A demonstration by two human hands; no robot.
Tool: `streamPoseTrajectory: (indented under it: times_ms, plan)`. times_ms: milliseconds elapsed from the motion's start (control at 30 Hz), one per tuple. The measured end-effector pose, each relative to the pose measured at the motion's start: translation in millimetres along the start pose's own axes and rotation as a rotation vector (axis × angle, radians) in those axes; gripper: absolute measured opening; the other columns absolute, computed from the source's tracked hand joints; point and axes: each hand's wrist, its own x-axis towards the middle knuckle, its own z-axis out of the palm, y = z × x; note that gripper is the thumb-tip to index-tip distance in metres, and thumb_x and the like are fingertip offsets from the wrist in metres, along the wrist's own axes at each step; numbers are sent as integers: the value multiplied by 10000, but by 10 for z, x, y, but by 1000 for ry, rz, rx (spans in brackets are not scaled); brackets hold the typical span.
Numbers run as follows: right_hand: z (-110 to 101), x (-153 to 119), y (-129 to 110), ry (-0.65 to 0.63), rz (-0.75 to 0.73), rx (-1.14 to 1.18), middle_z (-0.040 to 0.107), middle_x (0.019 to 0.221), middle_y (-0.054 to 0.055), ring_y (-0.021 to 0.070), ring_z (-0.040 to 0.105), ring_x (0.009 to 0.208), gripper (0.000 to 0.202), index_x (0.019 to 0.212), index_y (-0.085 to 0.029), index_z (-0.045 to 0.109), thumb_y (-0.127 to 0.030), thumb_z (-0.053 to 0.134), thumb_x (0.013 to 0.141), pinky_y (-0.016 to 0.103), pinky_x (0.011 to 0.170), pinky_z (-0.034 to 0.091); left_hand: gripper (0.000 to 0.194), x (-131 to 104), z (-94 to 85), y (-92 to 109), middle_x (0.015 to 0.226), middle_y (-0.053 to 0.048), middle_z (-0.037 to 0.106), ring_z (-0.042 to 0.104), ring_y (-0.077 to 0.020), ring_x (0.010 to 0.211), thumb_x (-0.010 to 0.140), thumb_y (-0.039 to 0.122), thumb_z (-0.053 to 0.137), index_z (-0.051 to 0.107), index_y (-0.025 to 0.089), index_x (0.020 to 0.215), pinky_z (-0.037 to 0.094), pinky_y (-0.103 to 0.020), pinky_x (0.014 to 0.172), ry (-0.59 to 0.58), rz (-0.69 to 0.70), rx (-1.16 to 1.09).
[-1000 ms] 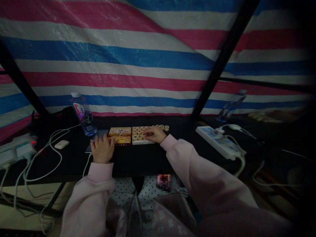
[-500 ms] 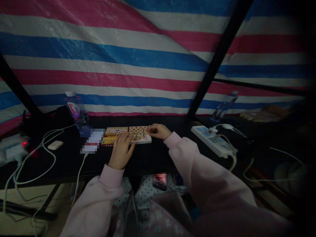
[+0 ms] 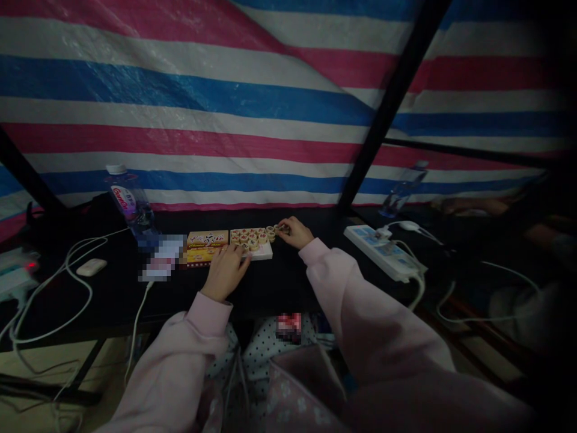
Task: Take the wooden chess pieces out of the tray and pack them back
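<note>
Rows of round Chinese chess pieces (image 3: 252, 236) with red and dark characters fill much of a shallow white tray (image 3: 264, 254). Against its left side lies a yellow and red printed box (image 3: 202, 240). My left hand (image 3: 224, 272) rests at the tray's near left corner, fingers stretched out and fingertips touching the front pieces. Just past the tray's right end, my right hand (image 3: 295, 233) pinches a Chinese chess piece (image 3: 283, 229), partly covered by its fingers. A few more pieces (image 3: 270, 231) stand beside those fingertips.
Left of the box lie a blurred-out phone (image 3: 163, 257) on a cable, a bottle (image 3: 130, 207) and a small white case (image 3: 91, 267). A white power strip (image 3: 378, 252) with cables is at right, a second bottle (image 3: 403, 189) behind it. Striped sheeting (image 3: 216, 132) hangs behind the black table.
My left hand has slid right, off the printed box to the tray's front pieces. My right hand has drawn away from the tray's right end, uncovering pieces there. The view has shifted slightly.
</note>
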Motion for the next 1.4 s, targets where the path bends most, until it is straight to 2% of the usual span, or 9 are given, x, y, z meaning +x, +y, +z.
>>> streamPoseTrajectory:
  times_ms: [200, 567, 700, 800, 900, 967, 1100, 1233, 1400]
  plan:
    - [15, -20, 12, 5, 24, -31, 509, 943, 40, 153, 560, 828, 214, 990, -228, 586, -250, 561, 778, 250, 685, 441, 326, 22, 33, -5, 981, -81, 618, 542, -234, 982, 905, 376, 342, 600, 179, 937, 380, -393, 862, -4, -2, -16]
    - [54, -21, 32, -79, -23, -60, 558, 881, 17, 136, 565, 788, 153, 897, -229, 625, -294, 571, 770, 239, 702, 447, 289, -137, 13, -70, 1085, -77, 618, 531, -226, 1056, 883, 337, 413, 561, 175, 1070, 361, -405, 958, 69, 15, -100]
    - [51, -30, 6, -4, 54, -94, 533, 1030, 60, 167, 556, 912, 260, 1032, -218, 592, -260, 538, 781, 257, 760, 455, 376, -252, 116, -53, 1222, -111, 556, 472, -231, 1162, 879, 340, 414, 483, 157, 1200, 344, -418, 997, 114, 1, -97]
    - [53, -42, -21, 82, 120, -188, 440, 1232, 128, 238, 463, 1111, 425, 1196, -197, 513, -230, 539, 773, 314, 869, 424, 416, -308, 206, -30, 1287, -126, 511, 429, -232, 1218, 879, 341, 408, 450, 140, 1241, 311, -430, 1032, 117, 0, -79]
    - [74, -44, -21, 63, 186, -286, 299, 1390, 163, 314, 347, 1221, 591, 1314, -190, 410, -235, 569, 747, 407, 944, 362, 487, -340, 256, -17, 1353, -141, 445, 377, -241, 1266, 870, 351, 427, 390, 130, 1302, 291, -434, 1049, 114, -33, -43]
    - [95, -37, -6, 21, 220, -313, 263, 1425, 163, 330, 307, 1250, 630, 1346, -194, 369, -249, 563, 749, 446, 957, 333, 552, -358, 275, -20, 1418, -156, 352, 319, -259, 1305, 861, 371, 440, 337, 119, 1342, 288, -440, 1050, 112, -71, -3]
    - [119, -19, 20, -81, 233, -314, 378, 1373, 147, 299, 345, 1235, 522, 1291, -195, 440, -276, 519, 781, 452, 958, 316, 633, -394, 327, -54, 1473, -156, 232, 253, -277, 1338, 858, 441, 417, 277, 112, 1380, 281, -456, 1051, 112, -140, 76]
    - [105, -12, 14, -96, 214, -305, 507, 1262, 108, 269, 452, 1130, 441, 1225, -203, 495, -260, 507, 788, 425, 908, 349, 644, -412, 389, -81, 1466, -144, 256, 241, -263, 1345, 861, 474, 386, 284, 111, 1383, 265, -448, 1062, 106, -152, 116]
    - [94, -2, 21, -67, 204, -289, 590, 1133, 86, 239, 503, 1054, 326, 1135, -207, 550, -263, 488, 820, 364, 844, 377, 644, -416, 426, -90, 1464, -145, 261, 250, -263, 1342, 860, 479, 375, 294, 111, 1382, 262, -437, 1064, 123, -143, 148]
